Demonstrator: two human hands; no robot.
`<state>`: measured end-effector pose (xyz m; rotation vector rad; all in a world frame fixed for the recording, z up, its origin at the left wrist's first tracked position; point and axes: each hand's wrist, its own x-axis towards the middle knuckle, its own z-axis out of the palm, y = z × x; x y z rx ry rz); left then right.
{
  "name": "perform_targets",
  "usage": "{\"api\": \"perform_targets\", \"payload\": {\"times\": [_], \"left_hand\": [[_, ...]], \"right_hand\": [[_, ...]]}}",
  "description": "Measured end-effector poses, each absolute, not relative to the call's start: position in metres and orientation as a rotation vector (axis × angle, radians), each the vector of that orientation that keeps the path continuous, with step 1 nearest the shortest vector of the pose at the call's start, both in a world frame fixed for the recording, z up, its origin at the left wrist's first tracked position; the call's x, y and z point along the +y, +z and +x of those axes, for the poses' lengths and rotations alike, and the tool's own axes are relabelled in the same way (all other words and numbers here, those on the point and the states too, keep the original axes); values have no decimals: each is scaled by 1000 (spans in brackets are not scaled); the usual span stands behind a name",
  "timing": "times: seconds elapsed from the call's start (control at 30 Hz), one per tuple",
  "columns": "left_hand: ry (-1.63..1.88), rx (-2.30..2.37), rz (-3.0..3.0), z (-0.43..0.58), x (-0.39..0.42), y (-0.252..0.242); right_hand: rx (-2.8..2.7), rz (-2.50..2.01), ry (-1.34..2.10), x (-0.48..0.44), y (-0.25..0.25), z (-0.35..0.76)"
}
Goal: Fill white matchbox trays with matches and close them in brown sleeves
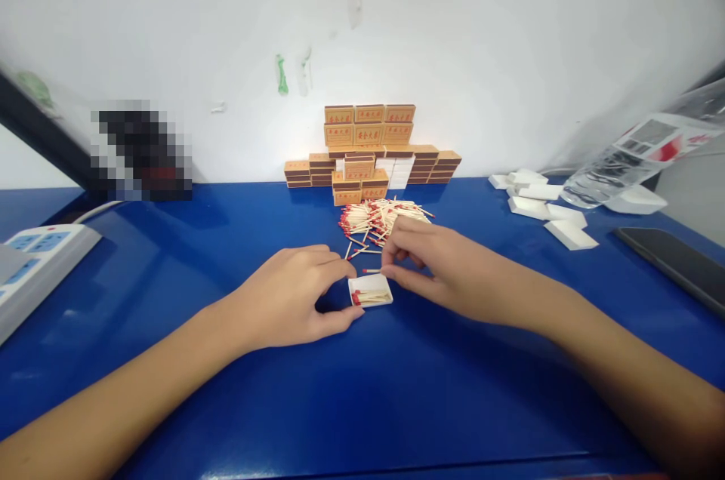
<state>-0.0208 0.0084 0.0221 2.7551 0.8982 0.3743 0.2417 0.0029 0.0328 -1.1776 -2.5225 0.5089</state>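
Note:
A small white matchbox tray [371, 281] lies on the blue table, with several red-tipped matches [371, 297] along its near side. My left hand [300, 291] grips the tray's left end between thumb and fingers. Just above the tray's far edge, my right hand [422, 257] pinches a single match [371, 271], its red head pointing left. Behind the hands lies a heap of loose matches [377, 217], partly covered by my right hand. A few strays are scattered in front of the heap.
Stacked matchboxes [368, 134] stand against the white wall. To the right are white empty trays [529, 192], a plastic bottle [617, 155] lying tilted and a black phone [674, 265]. A white power strip [68, 250] sits at the left, near a blurred dark object [141, 152].

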Motion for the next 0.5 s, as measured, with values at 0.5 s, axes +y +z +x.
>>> {"api": "perform_targets", "payload": {"times": [0.5], "left_hand": [[369, 818, 2726, -18, 1, 22]], "right_hand": [[-2371, -1271, 257, 17, 7, 227]]}}
